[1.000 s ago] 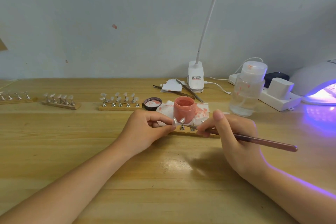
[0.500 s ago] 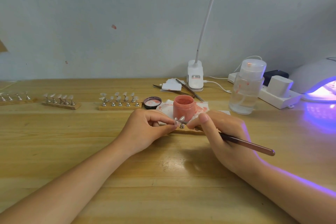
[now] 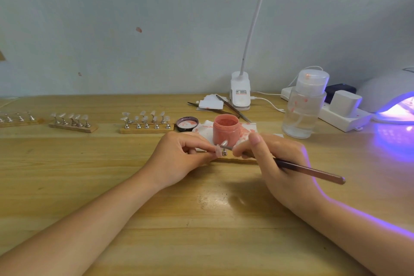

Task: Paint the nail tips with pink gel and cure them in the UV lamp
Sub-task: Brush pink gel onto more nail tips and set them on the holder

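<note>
While the left hand pinches a nail tip on its small metal stand just before the pink gel jar, painting is under way; the right hand, gripping the brush, has drawn nearer than a second ago, its bristles at the tip; next, I judge, comes an even stroke; the UV lamp glows far right.

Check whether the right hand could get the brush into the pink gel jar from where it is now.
Probably yes. The pink gel jar stands open just behind the right hand, its lid lying off to the side; nothing sits between the brush and the jar.
</note>
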The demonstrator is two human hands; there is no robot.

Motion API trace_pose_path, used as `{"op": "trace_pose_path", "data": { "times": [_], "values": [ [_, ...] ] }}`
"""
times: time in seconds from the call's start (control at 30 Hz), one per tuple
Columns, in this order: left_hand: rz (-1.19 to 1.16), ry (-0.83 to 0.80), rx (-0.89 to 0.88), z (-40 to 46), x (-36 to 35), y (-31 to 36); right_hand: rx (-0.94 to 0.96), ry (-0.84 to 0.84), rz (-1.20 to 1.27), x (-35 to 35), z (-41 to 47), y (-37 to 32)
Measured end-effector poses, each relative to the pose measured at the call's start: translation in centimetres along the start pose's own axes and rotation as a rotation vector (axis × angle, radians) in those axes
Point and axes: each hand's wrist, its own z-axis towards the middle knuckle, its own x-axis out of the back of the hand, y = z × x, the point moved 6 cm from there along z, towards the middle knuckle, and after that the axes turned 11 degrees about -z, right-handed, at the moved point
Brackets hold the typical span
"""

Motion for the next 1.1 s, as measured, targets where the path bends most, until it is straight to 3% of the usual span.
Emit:
{"op": "trace_pose_path", "data": {
  "times": [0.13, 0.5, 0.63, 0.77, 1.1],
  "values": [
    [0.007, -0.004, -0.004, -0.01, -0.12, 0.02, -0.083, -0.049, 0.071, -0.30, -0.16, 0.58],
    [0.004, -0.005, 0.006, 0.07, -0.06, -0.13, -0.028, -0.011, 0.003, -0.15, 0.04, 0.18],
    [0.015, -0.006, 0.003, 0.07, -0.05, -0.14, -0.099, -0.054, 0.059, -0.37, -0.14, 0.67],
    [0.012, -0.003, 0.008, 0.09, -0.04, -0.10, -0.020, -0.018, -0.010, -0.18, 0.06, 0.11],
    [0.026, 0.022, 0.028, 0.10, 0.06, -0.25, -0.082, -0.063, 0.030, -0.56, 0.01, 0.56]
  ]
}}
